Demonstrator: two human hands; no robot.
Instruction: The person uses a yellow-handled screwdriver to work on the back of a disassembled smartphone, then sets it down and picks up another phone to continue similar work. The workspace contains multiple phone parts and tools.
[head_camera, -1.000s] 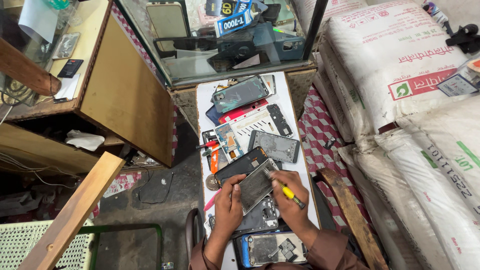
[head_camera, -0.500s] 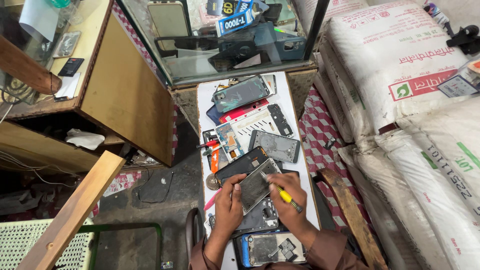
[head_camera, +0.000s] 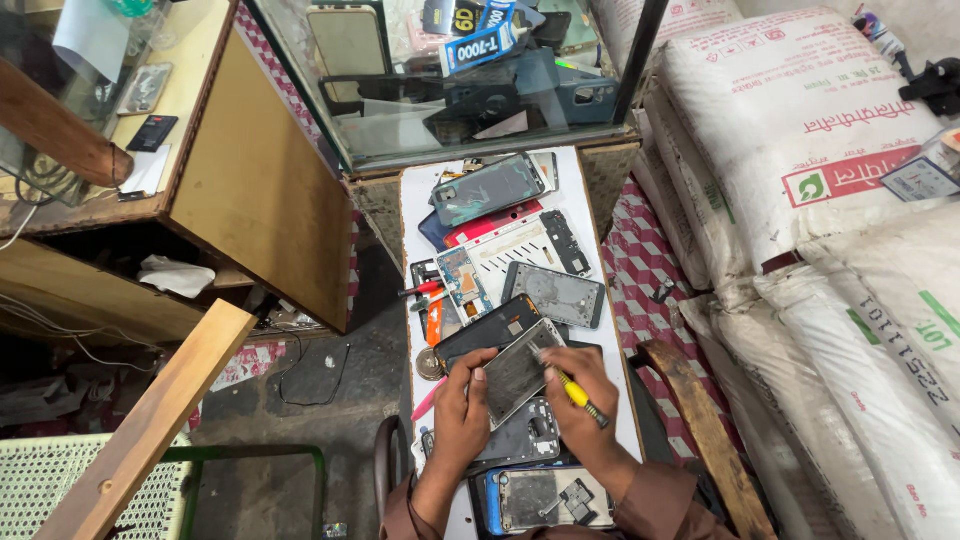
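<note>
Lying nearest, at the near edge of the narrow white worktable (head_camera: 585, 190), is an opened phone in a blue frame (head_camera: 545, 497) w/ its insides showing. Just beyond it, the left hand (head_camera: 462, 415) is gripping the left edge of a grey phone frame (head_camera: 517, 372), holding it tilted above the table's near end, over other dark phone parts. The right hand (head_camera: 578, 408) is closing around a yellow-handled screwdriver (head_camera: 577, 393), tip resting on the frame's right edge. Farther out, more phone backs, a circuit board (head_camera: 463, 282) & red-handled tools (head_camera: 424, 290) are lying spread across the table. Standing at the far end is a glass display case (head_camera: 455, 75); white sacks (head_camera: 800, 130) are piling up at right.
</note>
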